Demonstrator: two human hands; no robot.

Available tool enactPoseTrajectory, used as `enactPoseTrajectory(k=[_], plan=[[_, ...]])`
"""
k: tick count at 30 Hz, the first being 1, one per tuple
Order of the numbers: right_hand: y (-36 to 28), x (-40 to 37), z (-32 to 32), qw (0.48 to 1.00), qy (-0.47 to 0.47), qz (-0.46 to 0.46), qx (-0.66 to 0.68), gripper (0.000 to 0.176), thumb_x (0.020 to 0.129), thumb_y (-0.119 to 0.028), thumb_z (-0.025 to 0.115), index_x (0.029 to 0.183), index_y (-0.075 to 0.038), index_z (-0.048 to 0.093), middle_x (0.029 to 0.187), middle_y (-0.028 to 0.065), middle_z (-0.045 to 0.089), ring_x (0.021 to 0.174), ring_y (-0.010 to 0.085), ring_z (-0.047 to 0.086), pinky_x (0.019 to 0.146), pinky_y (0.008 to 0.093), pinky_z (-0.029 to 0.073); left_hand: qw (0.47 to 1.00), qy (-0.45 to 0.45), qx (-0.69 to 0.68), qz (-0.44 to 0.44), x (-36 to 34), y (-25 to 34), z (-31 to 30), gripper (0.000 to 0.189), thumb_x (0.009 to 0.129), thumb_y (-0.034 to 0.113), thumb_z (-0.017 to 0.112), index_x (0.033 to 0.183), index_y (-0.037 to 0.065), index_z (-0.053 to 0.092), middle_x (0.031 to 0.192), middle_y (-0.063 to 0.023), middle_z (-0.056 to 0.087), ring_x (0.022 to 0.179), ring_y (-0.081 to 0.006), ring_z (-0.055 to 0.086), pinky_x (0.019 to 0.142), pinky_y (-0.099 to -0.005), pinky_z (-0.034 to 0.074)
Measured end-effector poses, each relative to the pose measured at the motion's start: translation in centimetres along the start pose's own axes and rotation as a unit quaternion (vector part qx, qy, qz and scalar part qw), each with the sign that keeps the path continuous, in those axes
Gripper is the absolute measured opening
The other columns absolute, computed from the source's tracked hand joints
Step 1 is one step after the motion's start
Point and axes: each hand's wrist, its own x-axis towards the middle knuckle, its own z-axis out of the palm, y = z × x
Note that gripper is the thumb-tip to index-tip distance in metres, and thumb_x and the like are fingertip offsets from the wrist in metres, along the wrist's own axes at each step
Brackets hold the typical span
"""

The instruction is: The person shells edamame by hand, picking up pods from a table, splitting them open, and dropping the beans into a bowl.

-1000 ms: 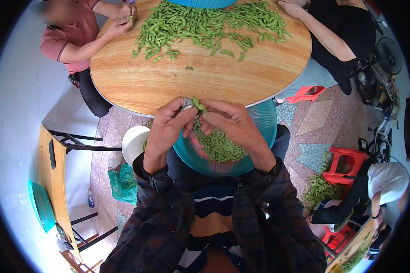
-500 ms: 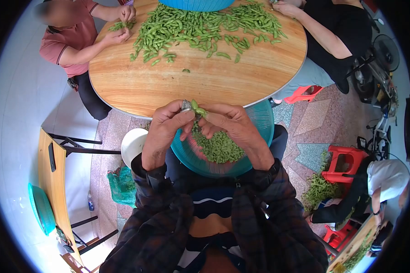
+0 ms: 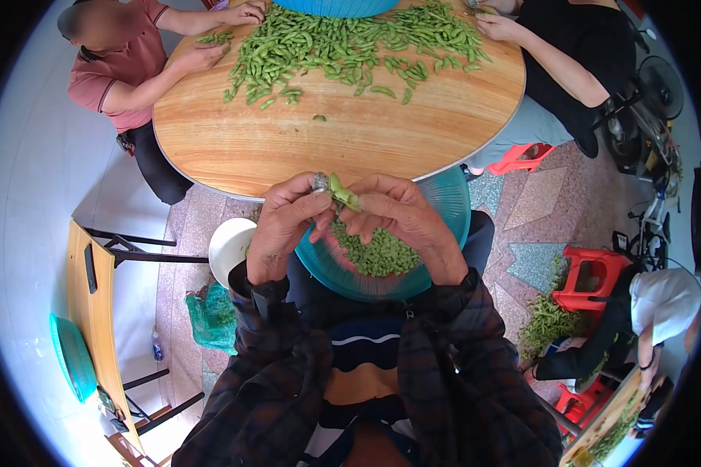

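Note:
My left hand (image 3: pixel 290 218) and my right hand (image 3: pixel 403 216) meet above a teal basin (image 3: pixel 461 222), pinching one green soybean pod (image 3: pixel 341 193) between them. The pod looks split along its length. A silvery, ridged piece, perhaps a thimble (image 3: pixel 320 182), sits at my left index fingertip. Below my fingers, the basin rests at my lap and holds a heap of shelled green beans (image 3: pixel 380 253). My curled fingers hide part of the pod.
A round wooden table (image 3: pixel 241 148) ahead bears many pods (image 3: pixel 327 47) and a blue basin (image 3: pixel 339 6). People work at its left and right. A white bucket (image 3: pixel 230 241) and green mesh bag (image 3: pixel 214 319) stand left; red stools (image 3: pixel 588 280) and a pod pile (image 3: pixel 549 323) lie right.
Between my fingers, the pod has shifted slightly and looks more opened. The person at the left has moved their hands apart, one reaching towards the pod heap.

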Motion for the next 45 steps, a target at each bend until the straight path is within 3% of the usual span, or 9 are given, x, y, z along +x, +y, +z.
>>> enactPoseTrajectory(k=[6, 9, 11, 17, 20, 30, 32, 38, 45], plan=[[0.7, 0.3, -0.6, 0.998, -0.029, 0.015, 0.051, 0.028, 0.103, -0.014, 0.058, 0.126, 0.002, 0.059, 0.100, 0.0140, 0.071, 0.083, 0.0196, 0.072, 0.067, 0.0299, 0.060, 1.000, 0.008, -0.001, -0.006, 0.3, -0.5, 0.2, 0.014, 0.099, 0.009, 0.062, 0.107, -0.003, 0.066, 0.083, -0.0057, 0.064, 0.063, -0.0103, 0.056, 0.050, -0.0233, 0.042], [0.9, 0.6, 0.3, 0.999, 0.035, 0.009, 0.013, 0.029, 0.104, -0.015, 0.058, 0.126, 0.003, 0.057, 0.098, 0.0115, 0.069, 0.080, 0.0178, 0.070, 0.065, 0.0293, 0.059, 0.996, 0.034, 0.084, 0.009, 0.8, -0.7, 0.4, 0.010, 0.099, 0.010, 0.061, 0.100, 0.000, 0.065, 0.075, -0.0023, 0.060, 0.061, -0.0078, 0.053, 0.050, -0.0226, 0.041], [1.0, 0.8, 0.6, 0.989, 0.052, -0.057, -0.128, 0.030, 0.103, -0.015, 0.059, 0.129, 0.001, 0.057, 0.096, 0.0103, 0.069, 0.081, 0.0179, 0.071, 0.063, 0.0289, 0.058, 0.985, 0.072, 0.156, 0.019, 0.9, -0.5, 0.9, 0.010, 0.100, 0.010, 0.061, 0.094, 0.003, 0.063, 0.068, 0.0013, 0.056, 0.058, -0.0057, 0.050, 0.050, -0.0218, 0.039], [1.1, 1.3, 1.0, 0.965, 0.100, -0.088, -0.228, 0.030, 0.101, -0.013, 0.064, 0.126, 0.003, 0.060, 0.098, 0.0070, 0.068, 0.085, 0.0152, 0.069, 0.065, 0.0285, 0.057, 0.954, 0.089, 0.282, 0.045, 0.3, -0.5, 0.9, 0.008, 0.098, 0.007, 0.063, 0.092, 0.002, 0.062, 0.067, 0.0044, 0.053, 0.059, -0.0033, 0.048, 0.051, -0.0216, 0.036], [1.4, 1.3, 0.7, 0.969, 0.094, -0.094, -0.210, 0.027, 0.103, -0.019, 0.063, 0.119, 0.003, 0.064, 0.095, 0.0058, 0.068, 0.082, 0.0092, 0.064, 0.064, 0.0252, 0.056, 0.951, 0.081, 0.295, 0.043, 0.1, -0.2, 1.2, 0.007, 0.097, 0.007, 0.064, 0.093, 0.001, 0.062, 0.066, 0.0047, 0.052, 0.060, -0.0027, 0.047, 0.052, -0.0215, 0.036], [1.6, 1.3, 0.8, 0.973, 0.094, -0.061, -0.204, 0.027, 0.107, -0.021, 0.051, 0.112, 0.002, 0.064, 0.088, 0.0075, 0.068, 0.072, 0.0143, 0.068, 0.061, 0.0271, 0.057, 0.977, 0.061, 0.206, 0.001, 0.5, -1.5, 0.3, 0.007, 0.098, 0.008, 0.063, 0.094, 0.003, 0.062, 0.064, 0.0052, 0.050, 0.055, -0.0022, 0.042, 0.048, -0.0215, 0.030], [2.0, 1.6, 0.8, 0.984, 0.123, -0.033, -0.123, 0.026, 0.107, -0.023, 0.050, 0.108, -0.001, 0.064, 0.079, 0.0061, 0.066, 0.065, 0.0150, 0.067, 0.058, 0.0279, 0.056, 0.977, 0.056, 0.205, 0.007, 0.6, -1.7, 0.2, 0.007, 0.099, 0.008, 0.063, 0.094, 0.002, 0.062, 0.065, 0.0051, 0.051, 0.056, -0.0023, 0.044, 0.048, -0.0213, 0.031], [2.6, 2.1, -1.0, 0.992, 0.119, 0.038, -0.002, 0.026, 0.106, -0.026, 0.051, 0.105, -0.002, 0.061, 0.075, 0.0066, 0.063, 0.060, 0.0144, 0.064, 0.050, 0.0271, 0.053, 0.968, 0.032, 0.247, 0.014, 1.2, -2.0, 0.3, 0.007, 0.099, 0.008, 0.063, 0.095, 0.002, 0.063, 0.067, 0.0050, 0.053, 0.059, -0.0024, 0.045, 0.050, -0.0214, 0.033], [1.5, 1.8, 0.6, 0.989, 0.113, 0.018, -0.093, 0.028, 0.107, -0.029, 0.052, 0.110, -0.001, 0.055, 0.075, 0.0055, 0.062, 0.058, 0.0133, 0.062, 0.048, 0.0265, 0.050, 0.965, 0.060, 0.253, -0.030, 1.5, -1.6, 0.1, 0.009, 0.098, 0.011, 0.063, 0.094, 0.003, 0.063, 0.068, 0.0047, 0.053, 0.061, -0.0035, 0.048, 0.052, -0.0221, 0.035]])
